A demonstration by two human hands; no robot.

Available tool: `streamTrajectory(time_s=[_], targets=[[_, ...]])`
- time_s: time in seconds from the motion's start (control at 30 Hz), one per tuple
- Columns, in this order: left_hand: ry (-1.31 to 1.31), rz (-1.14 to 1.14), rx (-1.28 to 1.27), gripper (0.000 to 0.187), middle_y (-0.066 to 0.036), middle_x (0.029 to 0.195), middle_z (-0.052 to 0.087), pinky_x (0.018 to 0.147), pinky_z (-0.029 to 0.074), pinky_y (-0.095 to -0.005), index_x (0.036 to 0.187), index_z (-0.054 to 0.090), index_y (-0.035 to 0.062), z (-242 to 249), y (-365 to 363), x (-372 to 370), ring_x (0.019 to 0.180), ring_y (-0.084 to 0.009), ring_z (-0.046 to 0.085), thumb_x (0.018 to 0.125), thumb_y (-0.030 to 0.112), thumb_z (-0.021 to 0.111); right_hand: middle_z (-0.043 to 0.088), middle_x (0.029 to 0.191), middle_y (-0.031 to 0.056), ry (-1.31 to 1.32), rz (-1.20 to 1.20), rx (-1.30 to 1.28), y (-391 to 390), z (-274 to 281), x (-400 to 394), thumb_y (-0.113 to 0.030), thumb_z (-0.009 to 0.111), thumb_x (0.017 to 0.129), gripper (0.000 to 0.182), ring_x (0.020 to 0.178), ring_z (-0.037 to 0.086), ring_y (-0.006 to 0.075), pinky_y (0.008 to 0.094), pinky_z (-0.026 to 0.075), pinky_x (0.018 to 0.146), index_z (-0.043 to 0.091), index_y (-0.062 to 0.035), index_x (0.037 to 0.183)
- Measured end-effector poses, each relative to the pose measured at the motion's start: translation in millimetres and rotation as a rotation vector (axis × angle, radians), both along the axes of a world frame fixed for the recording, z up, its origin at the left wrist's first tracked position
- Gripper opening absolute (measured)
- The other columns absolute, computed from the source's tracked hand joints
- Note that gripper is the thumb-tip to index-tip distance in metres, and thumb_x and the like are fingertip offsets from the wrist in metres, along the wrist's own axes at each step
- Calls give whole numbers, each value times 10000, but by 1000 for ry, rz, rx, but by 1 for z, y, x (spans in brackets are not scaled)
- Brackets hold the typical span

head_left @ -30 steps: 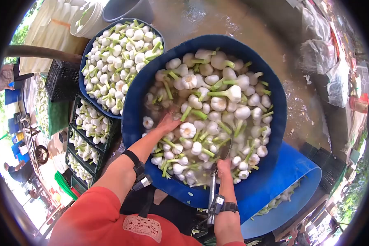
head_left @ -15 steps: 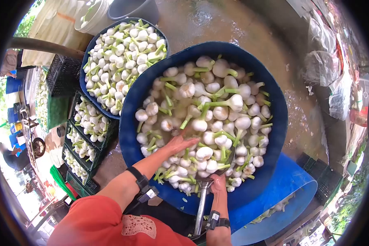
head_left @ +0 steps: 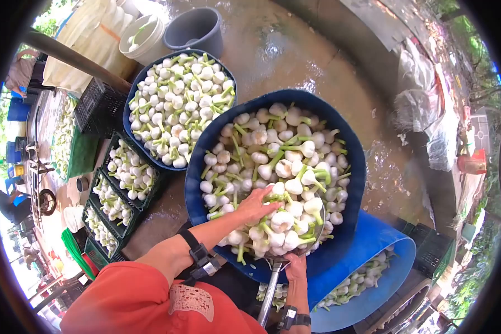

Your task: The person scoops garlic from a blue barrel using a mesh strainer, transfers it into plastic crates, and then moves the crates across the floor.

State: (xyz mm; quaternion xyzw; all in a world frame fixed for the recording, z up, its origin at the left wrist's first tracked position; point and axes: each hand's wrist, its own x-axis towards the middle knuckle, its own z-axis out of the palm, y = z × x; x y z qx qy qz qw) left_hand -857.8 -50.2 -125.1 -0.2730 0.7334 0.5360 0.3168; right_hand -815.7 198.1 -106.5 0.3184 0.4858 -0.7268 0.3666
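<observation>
A large blue tub (head_left: 357, 172) holds many garlic bulbs (head_left: 245, 183) with cut green stems, some in murky water. A long-handled metal scoop (head_left: 271, 286) is heaped with garlic at the tub's near side; its bowl is mostly hidden under the bulbs. My right hand (head_left: 296, 267) grips the scoop's rim close to where the handle joins, fingers partly hidden beneath. My left hand (head_left: 256, 206) is open, fingers outstretched, resting against the left side of the heaped bulbs.
A second blue tub (head_left: 129, 131) full of garlic stands at the back left, near black crates (head_left: 129, 220) of garlic. Behind are a grey bucket (head_left: 193, 30) and a white bucket (head_left: 142, 39). A tilted blue container (head_left: 376, 239) with garlic lies front right. The floor (head_left: 295, 55) is wet.
The scoop has come up with garlic heaped on it, its rim now showing. My left hand has moved right, onto the heap. The camera view has shifted.
</observation>
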Motion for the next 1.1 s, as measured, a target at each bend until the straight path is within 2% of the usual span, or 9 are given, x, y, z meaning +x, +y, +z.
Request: streamTrajectory(time_s=[0.17,0.23,0.27,0.4,0.57,0.77,0.87,0.97,1.1], targets=[[108,-82,-58,827,-152,1341,292,962,327,-374,1363,236,197,38,2,-9,1207,-287,359,711,640,484,521,1071,135,75,-87,-11,3,26,24,147,497,633,692,923,558,271,383,493,778,309,-57,1267],[72,-158,-39,813,-173,1328,308,976,308,-355,1346,284,139,68,-2,-22,1212,-293,344,720,612,500,497,1100,113,94,-158,2,-10,42,30,123,464,642,661,921,552,243,350,492,768,330,-60,1263],[112,-185,-74,793,-163,1326,309,948,338,-360,1352,272,188,71,-1,-24,1183,-301,384,724,622,486,502,1089,122,94,-190,-26,-17,49,30,117,468,618,654,924,551,261,366,491,771,350,-43,1241],[113,-309,-126,766,-139,1353,273,928,362,-380,1358,232,261,123,-9,-36,1137,-321,440,732,632,470,521,1079,129,126,-237,-11,-24,58,39,104,479,603,602,925,553,274,372,491,771,404,-28,1186],[149,-266,-204,757,-142,1351,273,915,377,-399,1351,243,271,166,-10,-24,1127,-327,449,728,635,471,540,1050,122,180,-196,-74,-28,84,37,94,491,599,580,896,560,272,378,492,753,429,-20,1165],[215,-36,-285,745,-163,1321,322,908,377,-438,1328,302,267,191,-6,22,1141,-355,429,704,619,507,566,1025,113,245,-14,-116,-18,94,41,58,527,597,543,897,575,282,394,498,755,468,-10,1133],[189,147,-341,740,-175,1300,340,908,360,-491,1310,322,298,199,-12,61,1136,-374,423,676,616,534,553,1053,135,283,194,-142,-29,114,46,-4,537,603,560,894,580,298,429,502,742,451,-22,1156],[138,307,-310,736,-150,1295,344,898,351,-522,1322,295,301,229,-37,117,1154,-359,406,690,598,528,534,1051,120,279,403,-252,-51,128,58,-5,504,599,575,917,554,273,403,491,757,439,-9,1170],[102,529,-280,762,-125,1305,313,910,325,-543,1342,253,299,249,-73,199,1159,-345,396,698,610,514,529,1048,116,198,580,-205,-86,146,80,11,515,593,574,899,552,265,387,472,781,439,9,1162]])
